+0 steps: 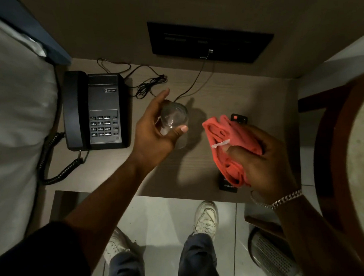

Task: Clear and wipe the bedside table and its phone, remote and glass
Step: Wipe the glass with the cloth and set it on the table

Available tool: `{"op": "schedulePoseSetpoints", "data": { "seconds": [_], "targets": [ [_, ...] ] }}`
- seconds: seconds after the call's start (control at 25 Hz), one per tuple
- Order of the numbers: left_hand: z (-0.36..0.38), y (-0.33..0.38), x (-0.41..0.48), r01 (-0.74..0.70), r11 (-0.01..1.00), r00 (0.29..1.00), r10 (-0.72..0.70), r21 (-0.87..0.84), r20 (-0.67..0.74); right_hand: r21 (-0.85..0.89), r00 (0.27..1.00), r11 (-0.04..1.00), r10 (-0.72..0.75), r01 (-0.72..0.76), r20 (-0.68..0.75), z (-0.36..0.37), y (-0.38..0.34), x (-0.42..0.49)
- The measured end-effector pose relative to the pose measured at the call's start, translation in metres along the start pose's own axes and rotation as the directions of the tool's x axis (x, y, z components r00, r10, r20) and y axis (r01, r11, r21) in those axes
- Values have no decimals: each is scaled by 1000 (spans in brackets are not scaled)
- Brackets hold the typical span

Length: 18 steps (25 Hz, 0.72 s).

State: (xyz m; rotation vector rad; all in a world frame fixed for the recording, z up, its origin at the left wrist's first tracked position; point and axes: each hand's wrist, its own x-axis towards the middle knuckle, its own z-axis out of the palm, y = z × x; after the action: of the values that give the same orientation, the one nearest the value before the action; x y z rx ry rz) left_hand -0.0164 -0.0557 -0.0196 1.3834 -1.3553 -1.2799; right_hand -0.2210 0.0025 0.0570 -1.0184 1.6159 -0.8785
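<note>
Your left hand [156, 137] grips the glass [174, 119], right hand [261, 155] clutches the cloth [229, 140]; phone [96, 110] at nine o'clock and remote [228, 185] still uncleared.

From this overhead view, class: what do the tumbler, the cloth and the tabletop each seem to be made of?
Tumbler: clear glass by its look, since the left hand's fingers show through it.
Cloth: soft coral fabric, perhaps microfibre, bunched in folds.
Tabletop: pale wood-grain, matte; likely laminate, though real wood is possible.
</note>
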Motion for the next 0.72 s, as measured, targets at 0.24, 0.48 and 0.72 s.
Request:
{"op": "schedulePoseSetpoints", "data": {
  "seconds": [0.24,0.48,0.72],
  "targets": [
    [5,-13,-8,-72,990,997,76,119,-22,85,991,989,127,-122,-50,12,9,-2],
    [3,-9,-8,-79,969,997,81,234,1,105,995,993,55,-47,-82,12,6,-9],
    [19,64,-67,112,985,992,-118,-129,-43,-83,986,983,-166,164,-16,22,-2,-22]
  ]
}}
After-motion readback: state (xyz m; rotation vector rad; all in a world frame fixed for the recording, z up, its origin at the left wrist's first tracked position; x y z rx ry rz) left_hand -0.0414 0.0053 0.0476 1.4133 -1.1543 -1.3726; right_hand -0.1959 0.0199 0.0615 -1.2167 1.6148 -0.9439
